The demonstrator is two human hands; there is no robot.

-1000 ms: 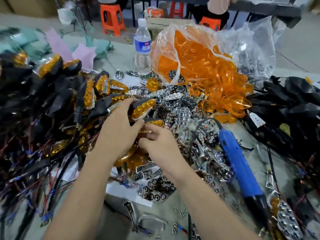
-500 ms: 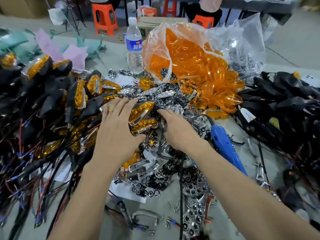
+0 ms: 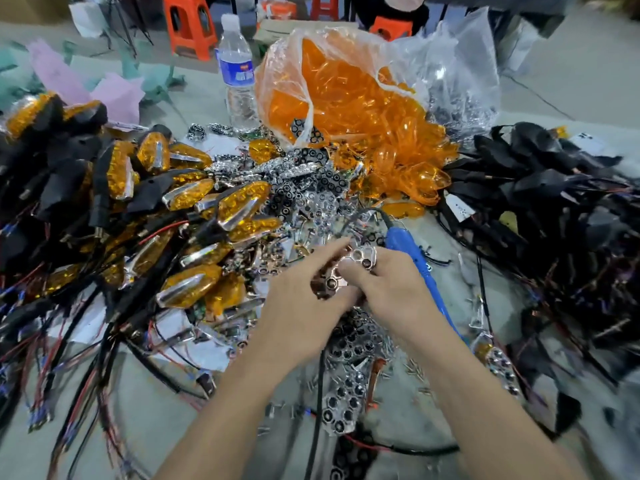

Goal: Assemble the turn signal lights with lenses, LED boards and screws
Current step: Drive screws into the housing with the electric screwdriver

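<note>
1. Nearest to me, at 6 o'clock from my hands, a heap of chrome reflectors (image 3: 346,393) lies on the table (image 3: 152,431), with a black cable (image 3: 317,420) running across it and loose screws (image 3: 417,370) just beside it at 5 o'clock.
2. My left hand (image 3: 301,310) and right hand (image 3: 393,294) meet at the centre. Between them I hold one chrome reflector (image 3: 360,257).
3. Left hand: the thumb and curled fingers grip the reflector's near end, and the index finger lies straight along it.
4. Right hand: the fingers are curled over the far end and pinch it.
5. The blue screwdriver (image 3: 414,252) lies touching the right hand's outer side, at 2 o'clock.
6. Open room: a bare strip of table at 3 o'clock beyond the screwdriver, and bare table at 7 o'clock, crossed by wires.
7. At 9 to 10 o'clock the finished lights (image 3: 194,199) form a pile reaching the left edge of view.
8. At 3 o'clock, well apart, lie the black housings (image 3: 540,188).
9. At 12 o'clock the bag of orange lenses (image 3: 346,98) spills toward me.
10. The water bottle (image 3: 239,77) stands upright just beside it, at 11 o'clock.
</note>
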